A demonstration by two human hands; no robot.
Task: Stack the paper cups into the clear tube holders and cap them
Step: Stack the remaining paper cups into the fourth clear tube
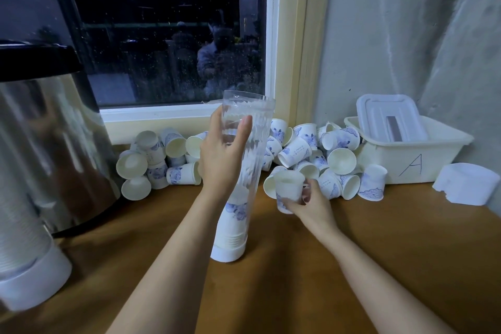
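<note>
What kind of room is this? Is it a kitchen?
Probably a drinks corner in an office or canteen, not a home kitchen. A big steel hot-water urn stands on the wooden counter, loose paper cups lie heaped under the window.

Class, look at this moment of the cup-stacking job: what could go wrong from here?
1. The clear tube stands tilted on its white base, steadied only by the left hand; it might tip.
2. The right hand grips a cup beside the loose pile; neighbours may roll.
</note>
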